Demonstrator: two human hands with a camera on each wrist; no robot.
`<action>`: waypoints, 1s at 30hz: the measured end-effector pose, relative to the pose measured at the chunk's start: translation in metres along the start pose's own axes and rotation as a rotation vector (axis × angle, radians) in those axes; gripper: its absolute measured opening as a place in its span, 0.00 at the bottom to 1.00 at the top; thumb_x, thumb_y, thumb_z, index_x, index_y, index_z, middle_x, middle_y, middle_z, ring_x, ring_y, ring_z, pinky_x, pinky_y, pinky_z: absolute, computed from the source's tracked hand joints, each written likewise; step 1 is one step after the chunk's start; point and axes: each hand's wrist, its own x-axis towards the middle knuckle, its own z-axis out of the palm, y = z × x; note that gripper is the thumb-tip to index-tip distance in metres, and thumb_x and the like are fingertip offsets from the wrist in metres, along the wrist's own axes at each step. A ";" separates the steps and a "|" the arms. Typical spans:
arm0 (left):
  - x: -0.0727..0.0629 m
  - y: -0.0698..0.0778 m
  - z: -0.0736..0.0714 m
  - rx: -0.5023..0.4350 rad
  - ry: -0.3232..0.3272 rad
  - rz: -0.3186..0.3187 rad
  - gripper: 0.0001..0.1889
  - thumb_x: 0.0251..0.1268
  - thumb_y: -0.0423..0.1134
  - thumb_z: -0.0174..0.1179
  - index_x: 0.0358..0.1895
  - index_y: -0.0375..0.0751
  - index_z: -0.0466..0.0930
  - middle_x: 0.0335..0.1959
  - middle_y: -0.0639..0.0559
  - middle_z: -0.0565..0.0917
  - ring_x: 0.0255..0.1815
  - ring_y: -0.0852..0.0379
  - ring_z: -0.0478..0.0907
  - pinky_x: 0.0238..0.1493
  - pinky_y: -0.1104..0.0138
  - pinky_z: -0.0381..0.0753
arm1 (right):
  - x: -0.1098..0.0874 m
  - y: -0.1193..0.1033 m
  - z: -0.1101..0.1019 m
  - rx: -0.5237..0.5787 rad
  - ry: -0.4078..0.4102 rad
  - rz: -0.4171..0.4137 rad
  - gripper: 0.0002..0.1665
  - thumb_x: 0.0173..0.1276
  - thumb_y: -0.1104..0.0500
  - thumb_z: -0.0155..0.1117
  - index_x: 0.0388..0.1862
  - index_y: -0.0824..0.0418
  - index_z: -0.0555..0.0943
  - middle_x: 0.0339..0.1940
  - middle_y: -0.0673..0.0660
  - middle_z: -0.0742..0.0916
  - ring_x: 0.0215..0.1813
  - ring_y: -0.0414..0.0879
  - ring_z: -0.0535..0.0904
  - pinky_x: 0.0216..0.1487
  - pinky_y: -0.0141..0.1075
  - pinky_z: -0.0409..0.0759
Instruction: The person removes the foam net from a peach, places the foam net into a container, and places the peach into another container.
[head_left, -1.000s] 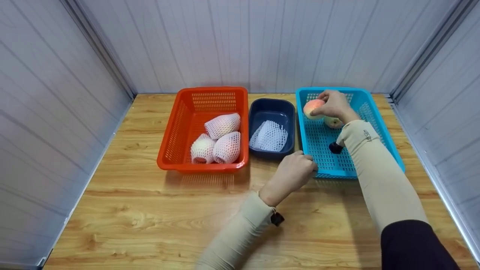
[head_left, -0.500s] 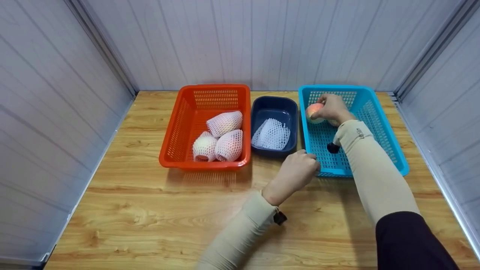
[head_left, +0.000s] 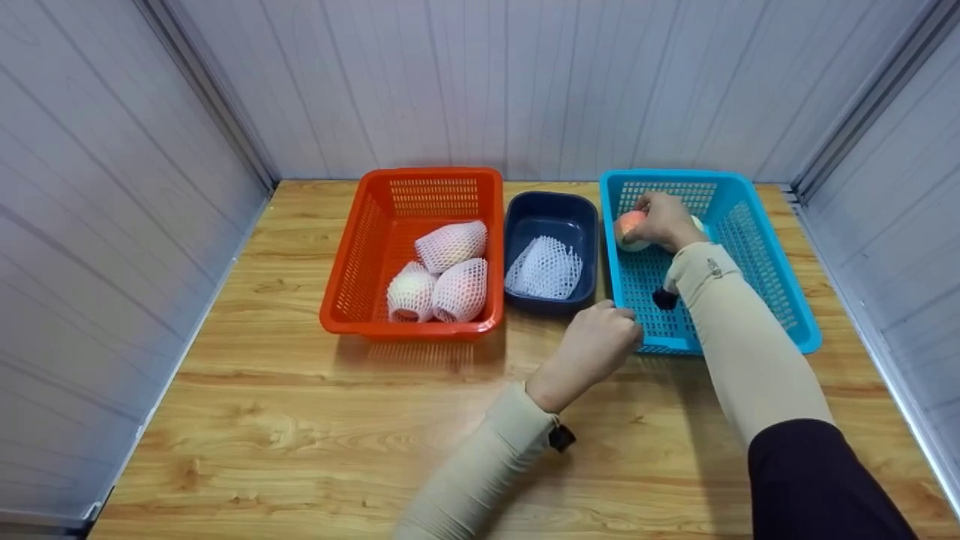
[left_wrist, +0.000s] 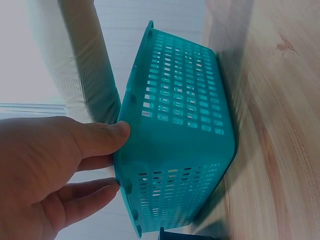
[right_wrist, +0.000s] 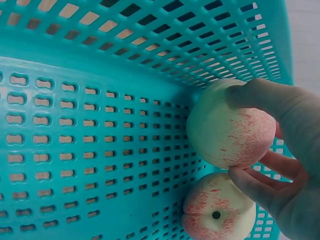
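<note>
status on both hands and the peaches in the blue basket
Right hand holding peach inside blue basket. Left hand gripping basket's rim near corner. Second peach close beside; no obstruction visible.

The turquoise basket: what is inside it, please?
The right hand grips one peach; a second peach lies beside it. In the head view, the right sleeve hides part of the turquoise basket, so I cannot tell what lies there.

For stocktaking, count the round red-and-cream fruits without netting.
2: one fruit in the right hand, another fruit beside it, both in the turquoise perforated plastic basket; the hand may hide more.
</note>
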 end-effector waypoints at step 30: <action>-0.001 0.001 0.000 -0.027 -0.052 -0.015 0.15 0.63 0.30 0.57 0.22 0.52 0.83 0.23 0.59 0.77 0.23 0.60 0.67 0.23 0.70 0.70 | -0.006 -0.014 -0.014 -0.172 -0.111 -0.059 0.44 0.55 0.54 0.77 0.66 0.67 0.68 0.61 0.68 0.74 0.56 0.61 0.71 0.52 0.57 0.73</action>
